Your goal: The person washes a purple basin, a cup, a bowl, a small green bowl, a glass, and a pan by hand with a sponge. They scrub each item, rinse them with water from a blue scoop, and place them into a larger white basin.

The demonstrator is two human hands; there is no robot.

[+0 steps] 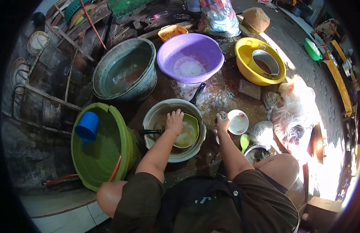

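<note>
A large grey metal basin (pixel 150 110) in front of me holds cloudy water and a light green bowl (pixel 191 132). My left hand (pixel 174 122) is over that bowl's left rim, fingers forward, gripping its edge; the thumb is hidden. A pan or utensil with a black handle (pixel 150 132) sticks out of the basin on the left. To the right of the basin, my right hand (pixel 222 122) has its fingers curled around something small and greyish that I cannot make out. Right beside that hand is a white bowl (pixel 238 122) with red marks.
Around the basin stand a green tub (pixel 127 151) with a blue dipper (pixel 86 127), a dark tub (pixel 97 83) of water, a sudsy purple basin (pixel 216 58) and a yellow basin (pixel 240 58) holding a metal pot (pixel 268 61). Plastic bags (pixel 296 112) and a green spoon (pixel 244 141) lie right.
</note>
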